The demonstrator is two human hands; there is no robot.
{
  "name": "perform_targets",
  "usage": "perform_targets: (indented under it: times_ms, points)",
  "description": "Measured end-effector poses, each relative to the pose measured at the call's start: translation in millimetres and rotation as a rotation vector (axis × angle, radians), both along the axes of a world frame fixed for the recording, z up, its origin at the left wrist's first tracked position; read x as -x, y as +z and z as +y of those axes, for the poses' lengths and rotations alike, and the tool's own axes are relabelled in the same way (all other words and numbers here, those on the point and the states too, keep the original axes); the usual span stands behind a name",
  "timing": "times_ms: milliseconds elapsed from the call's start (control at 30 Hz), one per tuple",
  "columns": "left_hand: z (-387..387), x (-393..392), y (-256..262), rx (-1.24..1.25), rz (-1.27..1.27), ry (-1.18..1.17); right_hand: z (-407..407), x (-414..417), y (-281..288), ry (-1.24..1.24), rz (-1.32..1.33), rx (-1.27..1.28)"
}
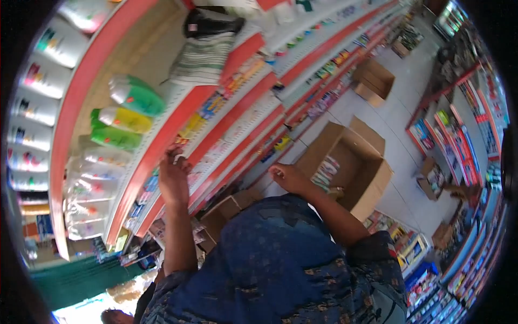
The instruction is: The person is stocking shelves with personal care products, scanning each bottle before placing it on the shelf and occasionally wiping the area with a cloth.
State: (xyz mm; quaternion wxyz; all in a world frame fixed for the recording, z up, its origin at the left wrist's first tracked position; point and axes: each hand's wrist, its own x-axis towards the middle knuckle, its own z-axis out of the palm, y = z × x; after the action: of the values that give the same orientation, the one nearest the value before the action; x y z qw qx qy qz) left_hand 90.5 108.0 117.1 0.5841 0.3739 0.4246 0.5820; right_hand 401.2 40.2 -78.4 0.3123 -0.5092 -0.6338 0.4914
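Note:
My left hand (pixel 175 176) is at the red front edge of a shelf (pixel 178 117), fingers loosely bent and apart, with nothing seen in them. On that shelf, green shampoo-like bottles (pixel 139 97) and a yellow bottle (pixel 129 120) lie on their sides with white caps. Nearer to me is a clear plastic-wrapped pack of bottles (pixel 91 194). A striped cloth (pixel 202 58) with a black item (pixel 210 24) on it lies farther along. My right hand (pixel 289 177) hangs before my body, fingers curled and no object visible. Beside it stands an open cardboard carton (pixel 358 162) holding a few wrapped items (pixel 325 172).
White bottles (pixel 34 111) line the shelf at left. Small packets (pixel 206 109) fill lower shelves. Another open carton (pixel 374 81) stands on the tiled floor (pixel 408 182), and one (pixel 226 210) is by my body. Stocked racks (pixel 457 137) run along the right. A person (pixel 117 316) is at lower left.

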Motion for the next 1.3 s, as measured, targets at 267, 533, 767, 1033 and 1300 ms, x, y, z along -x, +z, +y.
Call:
perform_targets:
  times_ms: [267,533,767,1033,1300]
  points:
    - [9,-1,-15,-0.099,0.137,0.076,-52,-13,-72,0.001,-0.110,0.175]
    - [18,14,-16,-0.080,0.038,0.039,-102,-46,-148,-0.217,-0.200,0.165]
    - [9,4,-22,-0.152,-0.082,-0.091,-96,-88,-182,-0.523,-0.155,0.368]
    - [-16,-56,-102,0.077,0.379,-0.176,-109,-144,-340,-0.121,-0.709,0.651]
    - [-38,-82,-120,0.038,0.590,-0.411,-99,-132,-376,-0.171,-0.763,1.076]
